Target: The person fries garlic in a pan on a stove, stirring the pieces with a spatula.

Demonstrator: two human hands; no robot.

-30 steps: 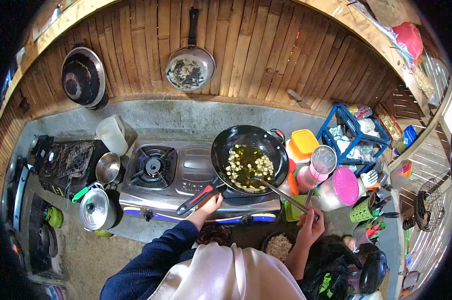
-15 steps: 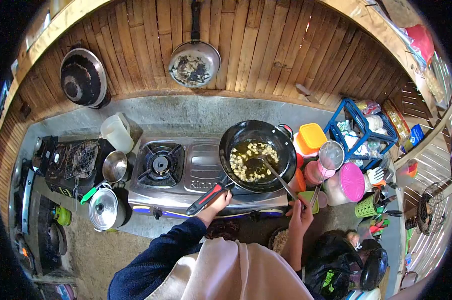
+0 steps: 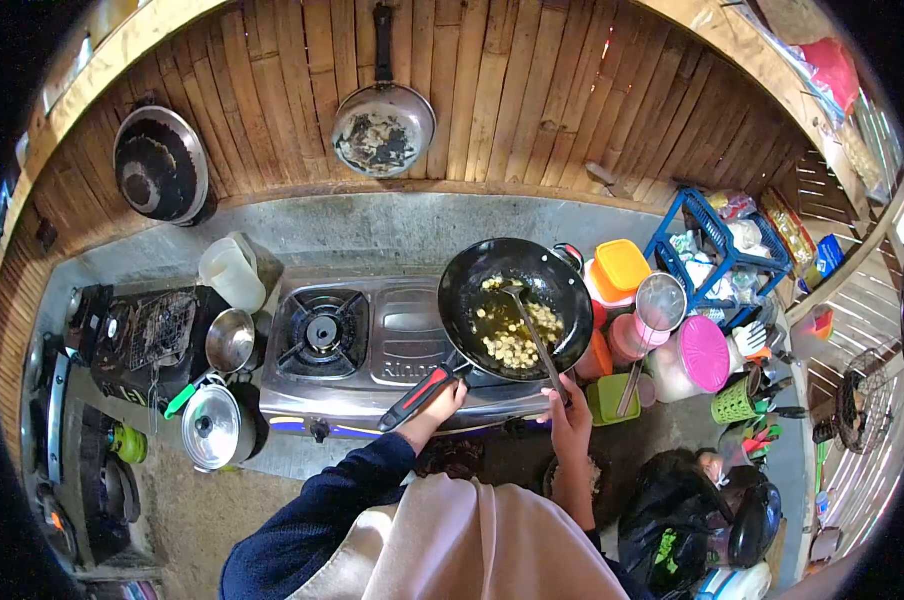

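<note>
Wok (image 3: pixel 458 282) sits on the stove (image 3: pixel 409 342), right side; pale food pieces (image 3: pixel 513 350) in oil inside. Wok handle (image 3: pixel 416 398) is gripped by left hand (image 3: pixel 443 405), fingers closed round it. Ladle (image 3: pixel 539 342) is clamped in right hand's (image 3: pixel 570 417) fingers, tip in wok.

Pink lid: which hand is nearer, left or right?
Right. The right hand, on the stirring tool, is left of the pink lid, with the green container between. The left hand, at the wok handle, is farther left.
</note>
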